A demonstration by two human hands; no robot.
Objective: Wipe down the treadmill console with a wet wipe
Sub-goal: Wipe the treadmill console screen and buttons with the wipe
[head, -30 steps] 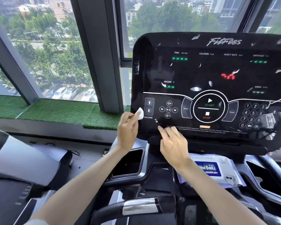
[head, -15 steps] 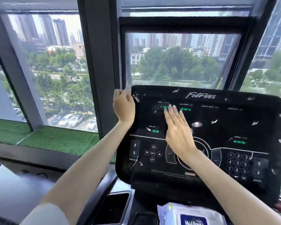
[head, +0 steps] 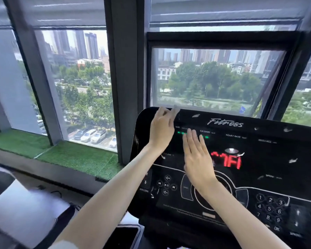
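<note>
the fingers (head: 191,141) of our right hand (head: 196,159) lie straight and together, flat on the treadmill console (head: 269,159) at centre frame. those of our left hand (head: 161,130) are blurred at the console's upper left edge; a pale smear there may be the wet wipe (head: 176,109), and we cannot tell the grip.

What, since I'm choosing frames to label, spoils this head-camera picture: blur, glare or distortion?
Head view: motion blur smears the fingertips of the left hand at the top edge of the console, hiding any wipe; the red readout is smeared; the window frames lean and bow from the wide lens; the right hand looks fairly sharp.
</note>
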